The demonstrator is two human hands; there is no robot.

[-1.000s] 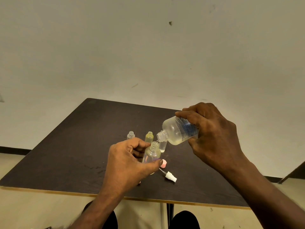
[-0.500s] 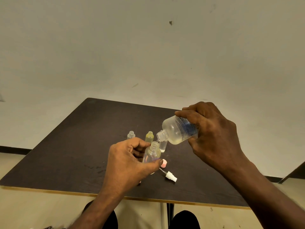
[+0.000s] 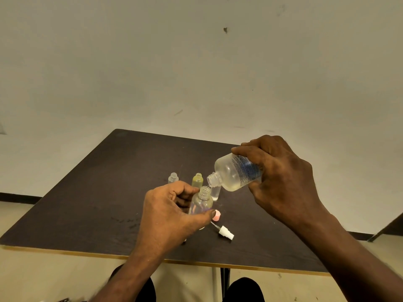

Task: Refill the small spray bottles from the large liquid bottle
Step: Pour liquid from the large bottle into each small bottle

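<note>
- Right hand (image 3: 281, 179): raised above the tabletop (image 3: 98, 192), fingers and thumb wrapped round the large liquid bottle (image 3: 236, 173), forearm entering from the lower right.
- Large liquid bottle: clear, blue-printed label, uncapped, tilted neck-down to the left; its mouth sits just above and beside the open neck of the held spray bottle.
- Left hand (image 3: 172, 208): knuckles up, thumb and curled fingers gripping the small spray bottle (image 3: 201, 201) by its body.
- Small spray bottle: clear, uncapped, roughly upright, threaded neck showing above the fingers.
- Yellow-tinted small bottle (image 3: 197, 180): uncapped, standing just behind the left hand.
- Clear small bottle (image 3: 173, 177): uncapped, standing left of the yellow one.
- Third clear small bottle (image 3: 215, 192): standing under the large bottle's neck, partly hidden.
- Pink cap (image 3: 216, 215): on the tabletop beside the left thumb.
- White spray pump (image 3: 225, 232): lying on its side, dip tube pointing toward the pink cap.
- Tabletop: dark, light edge at the near side.
</note>
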